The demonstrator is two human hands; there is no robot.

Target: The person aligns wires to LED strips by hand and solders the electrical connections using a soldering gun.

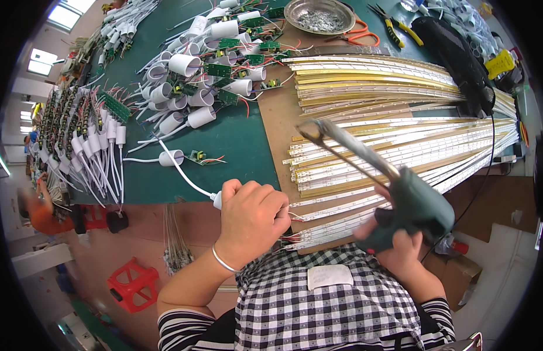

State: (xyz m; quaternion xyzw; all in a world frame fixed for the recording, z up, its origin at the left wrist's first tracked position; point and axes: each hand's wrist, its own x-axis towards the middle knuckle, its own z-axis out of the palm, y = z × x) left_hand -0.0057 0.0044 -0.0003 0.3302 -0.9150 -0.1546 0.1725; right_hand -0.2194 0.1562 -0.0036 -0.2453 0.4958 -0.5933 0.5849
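My left hand (251, 217) is closed around a white plastic end cap (217, 200). From the cap a white cable (182, 171) runs up and left over the green table. The cap's far end is hidden inside the fingers. In my right hand (401, 251) is a dark green soldering gun (422, 202), gripped by its handle, slightly blurred. Its metal tip points up and left above long white LED strips (353, 155). Just below my left hand, thin red and white wires (292, 238) stick out from the nearest strip ends.
A pile of white caps with circuit boards (195, 76) covers the far middle. More wired caps (99, 143) lie at the left. A metal bowl (319, 16), orange-handled scissors (362, 36) and yellow-handled pliers (394, 32) sit at the back. A red stool (133, 284) stands below the table.
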